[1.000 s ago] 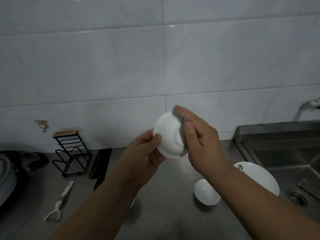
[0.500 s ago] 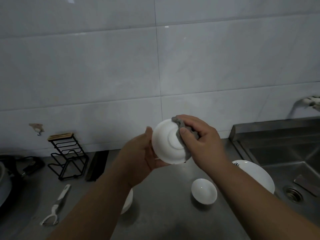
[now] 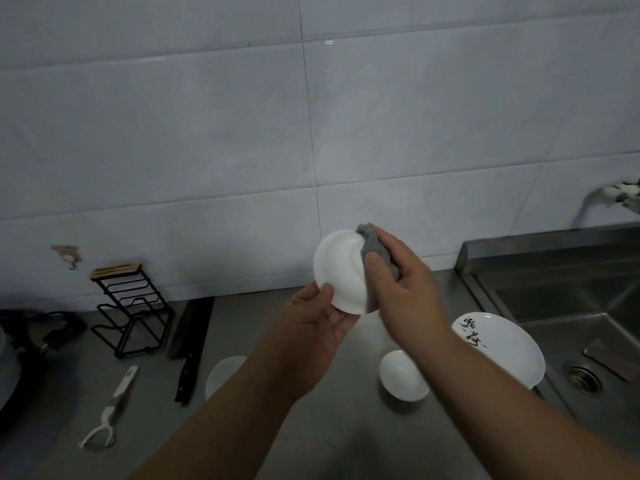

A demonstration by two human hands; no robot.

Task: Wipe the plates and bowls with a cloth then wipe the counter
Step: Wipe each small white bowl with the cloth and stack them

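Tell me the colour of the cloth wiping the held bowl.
Grey; the cloth, against the white bowl, shows best in the head view.

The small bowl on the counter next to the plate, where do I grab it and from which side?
Take the small bowl by its rim, probably coming down from above on its left side. It stands upright with its mouth open, so a thumb can hook inside, and the plate lies close on its right, cramping that side.

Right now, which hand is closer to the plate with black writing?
Right. The right hand, holding the cloth, is raised just left of the plate; the left hand, holding the bowl, is farther left.
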